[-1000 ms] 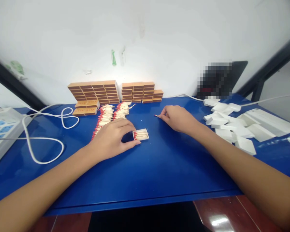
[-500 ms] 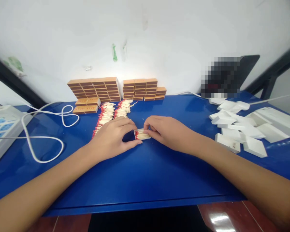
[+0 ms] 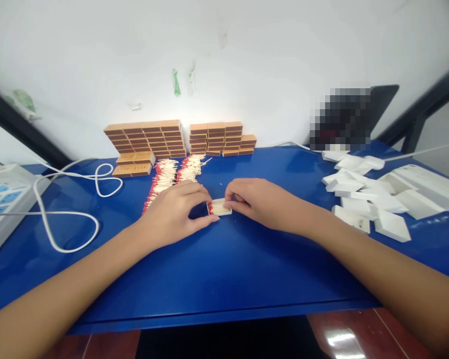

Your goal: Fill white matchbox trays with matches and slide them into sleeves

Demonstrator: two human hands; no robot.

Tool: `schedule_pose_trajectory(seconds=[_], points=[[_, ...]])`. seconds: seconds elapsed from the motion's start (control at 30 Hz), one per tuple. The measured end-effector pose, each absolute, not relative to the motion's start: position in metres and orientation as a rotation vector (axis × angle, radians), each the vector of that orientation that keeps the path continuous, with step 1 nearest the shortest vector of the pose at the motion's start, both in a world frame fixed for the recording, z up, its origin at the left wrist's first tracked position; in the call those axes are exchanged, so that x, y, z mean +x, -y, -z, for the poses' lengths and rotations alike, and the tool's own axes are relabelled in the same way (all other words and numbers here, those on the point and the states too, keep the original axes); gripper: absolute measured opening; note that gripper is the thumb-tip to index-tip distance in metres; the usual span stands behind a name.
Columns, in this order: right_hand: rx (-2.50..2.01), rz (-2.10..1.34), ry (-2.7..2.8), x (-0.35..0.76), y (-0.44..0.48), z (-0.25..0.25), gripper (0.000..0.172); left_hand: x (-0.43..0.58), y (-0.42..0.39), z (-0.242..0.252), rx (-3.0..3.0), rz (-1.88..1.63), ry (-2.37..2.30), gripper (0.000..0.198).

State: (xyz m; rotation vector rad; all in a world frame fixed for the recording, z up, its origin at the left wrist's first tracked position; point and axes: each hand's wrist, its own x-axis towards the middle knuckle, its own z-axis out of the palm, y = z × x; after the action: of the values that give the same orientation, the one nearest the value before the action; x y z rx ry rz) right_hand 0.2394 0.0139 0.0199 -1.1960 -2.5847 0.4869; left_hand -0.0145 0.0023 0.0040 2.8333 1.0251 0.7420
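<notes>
Head view: the tray [image 3: 226,213] of matches [image 3: 217,206] sits on the table [image 3: 209,274], its left end grasped by the left hand [image 3: 177,207] between thumb and finger. The right hand [image 3: 264,200] has its fingertips together over the other end; whether they grip a match, I cannot tell. A push there, against a weak left grasp, could skew the tray and spill matches.

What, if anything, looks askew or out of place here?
One match juts out from the right pile, breaking its row, and the white boxes lie jumbled, unlike the neatly stacked matchboxes.
</notes>
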Motion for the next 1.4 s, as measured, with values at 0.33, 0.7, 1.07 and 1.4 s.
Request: schedule_pose_trajectory(seconds=[0.33, 0.7, 1.07, 1.4], points=[[-1.047, -0.472, 2.484, 0.2363, -0.0089, -0.0186, 0.013, -0.0137, -0.0036, -0.0085, 2.854, -0.644, -1.084, 0.039], [-0.845, -0.429, 2.54, 0.2378, -0.0096, -0.0131, 0.028, -0.0147, -0.0047, -0.0041, 2.856, -0.631, -1.083, 0.028], [-0.778, -0.401, 2.591, 0.2381, -0.0089, -0.0152, 0.03, -0.0153, -0.0056, -0.0037, 2.876, -0.625, -1.07, 0.028], [-0.835, -0.352, 2.507, 0.2393, -0.0122, -0.0126, 0.031, -0.0157, -0.0064, -0.0028, 2.899, -0.644, -1.057, 0.032]])
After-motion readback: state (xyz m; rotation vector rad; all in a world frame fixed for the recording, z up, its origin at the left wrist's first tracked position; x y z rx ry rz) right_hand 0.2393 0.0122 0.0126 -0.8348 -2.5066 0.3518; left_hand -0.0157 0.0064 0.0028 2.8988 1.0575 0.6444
